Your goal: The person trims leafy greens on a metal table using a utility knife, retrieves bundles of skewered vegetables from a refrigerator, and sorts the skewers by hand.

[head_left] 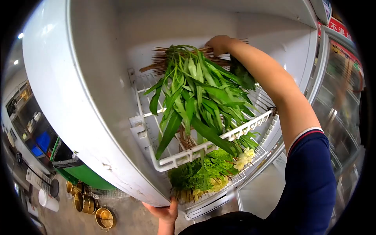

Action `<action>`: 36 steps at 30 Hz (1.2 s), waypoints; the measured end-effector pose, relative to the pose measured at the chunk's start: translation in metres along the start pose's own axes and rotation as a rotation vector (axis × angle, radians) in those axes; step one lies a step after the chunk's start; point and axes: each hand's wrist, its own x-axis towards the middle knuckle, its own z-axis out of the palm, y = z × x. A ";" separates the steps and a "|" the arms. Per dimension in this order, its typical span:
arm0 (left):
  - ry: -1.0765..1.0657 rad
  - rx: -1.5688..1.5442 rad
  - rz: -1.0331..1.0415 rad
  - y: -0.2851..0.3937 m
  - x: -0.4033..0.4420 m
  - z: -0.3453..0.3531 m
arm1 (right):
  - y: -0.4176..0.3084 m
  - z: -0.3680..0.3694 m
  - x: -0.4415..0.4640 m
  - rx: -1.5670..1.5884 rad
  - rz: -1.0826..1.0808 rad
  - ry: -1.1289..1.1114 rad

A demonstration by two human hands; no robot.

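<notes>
Inside a white upright fridge [105, 129], leafy green vegetables [196, 90] lie across a white wire shelf [188, 156], their long leaves drooping over its front. Thin brown wooden skewers [159, 58] stick out behind the leaves toward the back wall. My right hand [221, 44] reaches in over the shelf and is closed around the skewers at the back; its fingertips are hidden. Low at the fridge's front, my left hand [166, 211] grips the edge of the side wall, thumb up, fingers partly hidden behind it.
Below, another rack holds skewered lettuce [211, 166] and pale yellow leaves [244, 158]. A glass door [340, 109] stands at the right. On the floor at left are several brass-coloured pots [105, 217], a white container [47, 200] and a green bin [88, 174].
</notes>
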 end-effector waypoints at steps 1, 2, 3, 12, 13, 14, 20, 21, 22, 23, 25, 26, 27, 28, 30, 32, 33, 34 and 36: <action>0.012 -0.003 0.004 0.001 0.001 0.002 | -0.001 0.000 0.002 -0.023 0.024 -0.013; 0.015 -0.008 0.009 0.002 0.001 0.002 | -0.001 0.000 0.003 -0.005 0.056 -0.008; 0.017 -0.019 0.005 0.002 0.000 0.001 | 0.001 0.001 0.001 0.016 0.094 -0.008; -0.002 0.073 0.043 0.008 0.007 0.002 | 0.056 -0.040 -0.078 -0.065 0.190 0.646; -0.025 0.104 0.058 0.010 0.010 0.000 | 0.052 -0.045 -0.098 -0.053 0.179 0.709; -0.051 0.136 0.077 0.011 0.012 -0.003 | 0.046 -0.048 -0.119 -0.038 0.171 0.770; -0.056 -0.001 0.084 0.013 0.020 -0.001 | 0.049 -0.052 -0.216 -0.319 -0.093 1.167; -0.009 -0.013 0.088 0.015 0.022 0.001 | 0.045 -0.055 -0.233 -0.276 -0.032 1.182; -0.013 -0.028 0.088 0.015 0.022 0.002 | 0.039 -0.058 -0.251 -0.245 0.035 1.179; -0.015 -0.044 0.087 0.014 0.022 0.002 | 0.031 -0.063 -0.270 -0.214 0.102 1.177; -0.030 -0.068 0.079 0.013 0.021 0.001 | 0.021 -0.075 -0.302 -0.129 0.119 1.185; -0.041 -0.077 0.074 0.013 0.021 0.001 | 0.014 -0.079 -0.315 -0.156 0.135 1.194; -0.051 -0.084 0.068 0.014 0.021 0.000 | 0.005 -0.082 -0.329 -0.183 0.149 1.204; -0.082 -0.127 0.043 0.015 0.022 -0.002 | -0.004 -0.086 -0.343 -0.210 0.164 1.215; -0.147 -0.210 0.000 0.020 0.025 -0.007 | -0.024 -0.097 -0.370 -0.259 0.176 1.157; -0.164 0.047 0.144 0.046 0.038 -0.034 | -0.038 -0.105 -0.397 -0.267 0.213 1.059; -0.167 0.178 0.215 0.057 0.043 -0.046 | -0.036 -0.100 -0.407 -0.333 0.203 1.024; -0.028 0.001 0.249 0.061 0.044 -0.051 | -0.041 -0.101 -0.419 -0.328 0.141 0.988; -0.067 -0.410 0.096 0.084 0.051 -0.065 | -0.063 -0.100 -0.444 -0.299 0.005 0.903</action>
